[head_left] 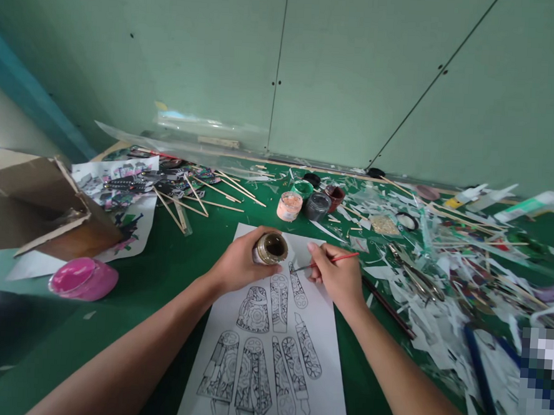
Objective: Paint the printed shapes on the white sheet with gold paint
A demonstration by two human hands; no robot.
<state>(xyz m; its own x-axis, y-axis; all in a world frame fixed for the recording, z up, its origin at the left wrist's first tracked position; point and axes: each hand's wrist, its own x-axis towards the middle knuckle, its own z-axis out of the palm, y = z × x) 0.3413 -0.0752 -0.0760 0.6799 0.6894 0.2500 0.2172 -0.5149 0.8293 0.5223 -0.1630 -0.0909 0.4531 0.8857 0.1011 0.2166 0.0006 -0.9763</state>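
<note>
A white sheet [310,388] printed with several black-outlined patterned shapes lies on the green table below my hands. My left hand [240,260] is wrapped round a small open jar [271,250] with a dark brown inside, tilted towards me over the sheet's upper left. In my right hand [340,275] is a thin paintbrush [344,257] with a red handle, pinched between the fingers. Its dark tip meets or nearly meets the upper end of a narrow patterned shape [299,290]; whether it touches, I cannot tell.
Behind the sheet stand several paint jars, among them a peach one [289,206] and a dark grey one [318,206]. Paper scraps [438,333], pliers [414,272] and glue bottles [530,206] clutter the right. Leftward are a pink cup [83,279], a cardboard box [88,227] and wooden sticks [231,186].
</note>
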